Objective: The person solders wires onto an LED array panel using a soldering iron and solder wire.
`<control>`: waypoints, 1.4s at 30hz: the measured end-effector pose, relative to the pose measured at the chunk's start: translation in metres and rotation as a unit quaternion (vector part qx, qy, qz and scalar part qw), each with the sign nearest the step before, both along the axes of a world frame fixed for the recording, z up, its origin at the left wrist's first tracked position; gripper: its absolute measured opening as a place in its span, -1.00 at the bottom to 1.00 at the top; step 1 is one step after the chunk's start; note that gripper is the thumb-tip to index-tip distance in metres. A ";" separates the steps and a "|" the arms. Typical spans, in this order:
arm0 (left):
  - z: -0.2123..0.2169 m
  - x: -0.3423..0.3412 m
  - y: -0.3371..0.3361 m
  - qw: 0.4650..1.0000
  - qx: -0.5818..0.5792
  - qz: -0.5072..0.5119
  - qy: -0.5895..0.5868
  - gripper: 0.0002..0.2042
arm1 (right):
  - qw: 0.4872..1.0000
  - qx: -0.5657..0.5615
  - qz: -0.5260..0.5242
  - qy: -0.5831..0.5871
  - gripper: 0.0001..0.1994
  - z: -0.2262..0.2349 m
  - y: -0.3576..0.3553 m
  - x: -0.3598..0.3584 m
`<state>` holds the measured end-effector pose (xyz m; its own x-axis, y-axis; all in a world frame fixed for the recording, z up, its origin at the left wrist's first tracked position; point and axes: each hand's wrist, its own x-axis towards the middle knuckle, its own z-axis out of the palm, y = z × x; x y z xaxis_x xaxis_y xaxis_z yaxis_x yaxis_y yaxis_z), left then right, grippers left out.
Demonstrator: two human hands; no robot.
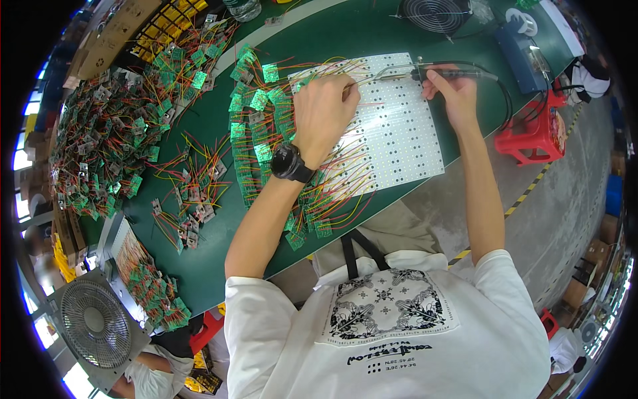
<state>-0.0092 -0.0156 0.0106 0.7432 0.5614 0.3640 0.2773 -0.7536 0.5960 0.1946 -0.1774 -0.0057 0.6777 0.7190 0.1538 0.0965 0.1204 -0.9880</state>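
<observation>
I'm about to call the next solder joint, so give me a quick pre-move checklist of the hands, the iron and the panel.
1. Right hand grips the soldering iron: ok.
2. Iron tip over the white LED panel: ok.
3. Left hand rests on the panel near the tip: ok, but close to the heat.
4. Wire seated at the joint: cannot tell, hidden by the fingers.
5. Green wired boards lie along the panel's left edge: ok.
6. Iron cord trails free: ok.

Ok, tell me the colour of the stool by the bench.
Red: the stool shows best in the head view, right of the green bench.
</observation>
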 end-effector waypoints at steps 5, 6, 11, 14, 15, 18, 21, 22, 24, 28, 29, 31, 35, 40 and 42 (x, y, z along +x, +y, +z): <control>0.000 0.001 -0.001 1.000 0.005 0.001 -0.006 -0.82 | 1.000 0.007 0.005 0.002 -0.83 0.001 -0.001 0.001; 0.000 0.000 -0.001 1.000 0.008 -0.003 -0.007 -0.82 | 1.000 0.012 0.006 0.000 -0.82 0.002 -0.002 0.000; 0.000 0.000 -0.001 1.000 0.005 -0.002 -0.004 -0.83 | 0.999 0.029 -0.022 0.023 -0.80 -0.001 -0.001 0.004; -0.003 0.002 0.001 1.000 0.017 -0.004 -0.019 -0.84 | 0.998 0.041 -0.018 0.033 -0.79 -0.002 -0.001 0.009; -0.004 0.002 0.002 0.999 0.026 -0.009 -0.029 -0.85 | 0.997 0.036 -0.013 0.068 -0.78 -0.002 -0.002 0.012; -0.002 0.004 -0.001 0.996 0.012 -0.029 -0.085 -0.86 | 0.994 0.014 0.017 0.107 -0.77 0.003 -0.006 0.018; 0.004 0.005 0.000 0.992 -0.037 -0.084 -0.087 -0.86 | 0.993 0.010 0.037 0.115 -0.76 0.001 -0.006 0.020; 0.004 0.005 0.001 0.989 -0.032 -0.104 -0.096 -0.86 | 0.992 0.023 0.033 0.122 -0.76 -0.002 -0.006 0.018; 0.007 0.005 -0.002 0.987 -0.081 -0.118 -0.069 -0.85 | 0.993 0.034 0.015 0.111 -0.76 -0.004 -0.008 0.015; 0.014 0.002 -0.005 0.988 -0.064 -0.141 -0.006 -0.74 | 0.995 0.035 0.009 0.097 -0.78 -0.004 -0.007 0.014; 0.012 0.002 -0.005 0.987 -0.055 -0.148 -0.010 -0.72 | 0.995 0.039 0.008 0.094 -0.78 -0.004 -0.007 0.012; 0.012 0.002 -0.006 0.988 -0.039 -0.153 -0.002 -0.71 | 0.996 0.024 0.010 0.085 -0.78 -0.003 -0.007 0.010; 0.009 0.003 -0.004 0.988 0.037 -0.148 0.019 -0.78 | 0.997 0.025 0.007 0.068 -0.79 0.000 -0.007 0.008; 0.010 0.002 -0.007 0.990 0.036 -0.133 -0.025 -0.84 | 0.998 0.028 0.018 0.062 -0.82 0.002 -0.008 0.006; 0.010 0.001 -0.006 0.992 0.039 -0.118 -0.039 -0.85 | 0.998 0.029 0.027 0.057 -0.83 0.002 -0.008 0.005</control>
